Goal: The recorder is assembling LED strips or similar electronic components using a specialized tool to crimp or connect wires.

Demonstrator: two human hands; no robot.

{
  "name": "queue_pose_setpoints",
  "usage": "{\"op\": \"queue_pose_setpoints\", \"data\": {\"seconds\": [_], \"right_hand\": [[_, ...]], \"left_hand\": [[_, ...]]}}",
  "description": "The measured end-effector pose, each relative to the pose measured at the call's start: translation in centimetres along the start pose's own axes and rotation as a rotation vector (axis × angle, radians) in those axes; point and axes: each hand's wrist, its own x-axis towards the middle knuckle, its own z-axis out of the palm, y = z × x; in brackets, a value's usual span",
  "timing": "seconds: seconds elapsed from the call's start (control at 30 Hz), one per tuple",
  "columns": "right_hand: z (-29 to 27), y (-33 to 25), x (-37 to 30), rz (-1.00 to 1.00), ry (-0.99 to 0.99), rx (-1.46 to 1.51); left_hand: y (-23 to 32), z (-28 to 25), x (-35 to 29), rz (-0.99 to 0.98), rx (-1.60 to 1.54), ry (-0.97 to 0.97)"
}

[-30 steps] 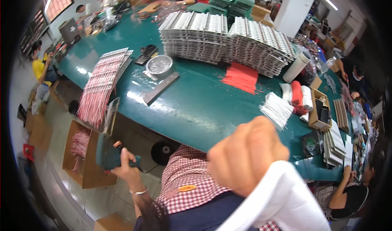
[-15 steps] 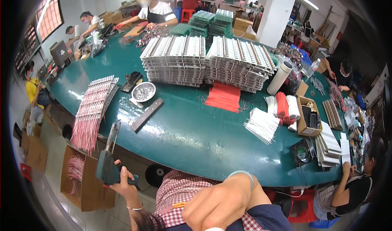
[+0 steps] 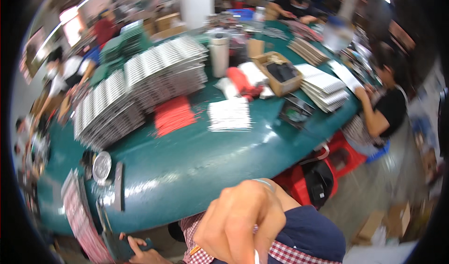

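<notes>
My left hand [image 3: 142,253] is low in the view, its fingers wrapped round the grip of a teal pistol-shaped soldering gun [image 3: 117,246]. The long metal tip of the tool points up past the table edge, beside a bundle of strips with red and white wires [image 3: 83,217]. Nearer to me, in front of my apron, my right hand [image 3: 238,219] is a closed fist, large in the view. A small bit of something white shows below its fingers; what it holds, if anything, is hidden.
On the green table [image 3: 173,170] are stacked white strip boards [image 3: 159,67], red wires [image 3: 174,115], white wires [image 3: 229,114], a metal bowl [image 3: 101,167], a dark bar [image 3: 119,187], a pale flask [image 3: 219,56] and a small fan [image 3: 297,110]. A co-worker [image 3: 383,100] sits at right.
The view has swung to the right, so the table's things appear further left and turned. My left hand with the soldering gun sits lower in view. My right fist remains closed.
</notes>
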Motion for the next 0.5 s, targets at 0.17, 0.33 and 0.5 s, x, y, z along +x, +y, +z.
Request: {"op": "queue_pose_setpoints", "data": {"seconds": [0.17,0.33,0.5], "right_hand": [[3.5,-1.1,-2.2,-0.121,0.240,-0.037],[5.6,-2.2,-1.4,-0.111,0.201,-0.141],[8.6,0.1,-4.5,-0.051,0.519,-0.047]], "left_hand": [[0.8,2.5,1.2,0.087,0.086,-0.206],[0.1,4.2,2.5,0.132,0.013,-0.223],[1.0,5.8,3.2,0.174,-0.047,-0.271]]}}
